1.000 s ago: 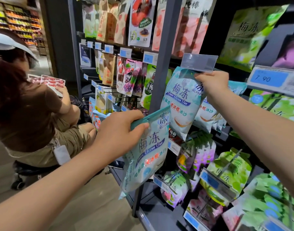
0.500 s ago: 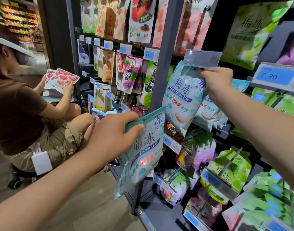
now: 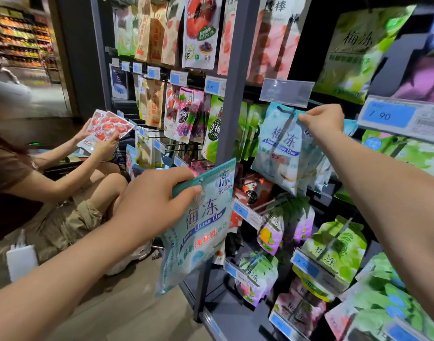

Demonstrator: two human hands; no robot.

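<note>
Hands gripping pouch [image 3: 203, 230] left [image 3: 151, 205], pinching packet [image 3: 282, 146] right [image 3: 321, 119]

Loose pouch [image 3: 201, 225], 1; hung pouches [image 3: 282, 143], several; clear tag holder [image 3: 286, 92], 1; 7.90 price tag [image 3: 393, 116], 1; seated person [image 3: 51, 185], 1; red packs [image 3: 107, 126], at least 2.

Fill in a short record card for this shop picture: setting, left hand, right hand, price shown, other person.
Setting: shop rack with snack pouches hanging in rows
Left hand: grips the top edge of a loose pale blue pouch, held in front of the rack
Right hand: pinches the top of a matching hanging pouch just under a clear label holder
Price shown: 7.90 on a blue tag at the right
Other person: sits low at the left, holding red packets
</note>
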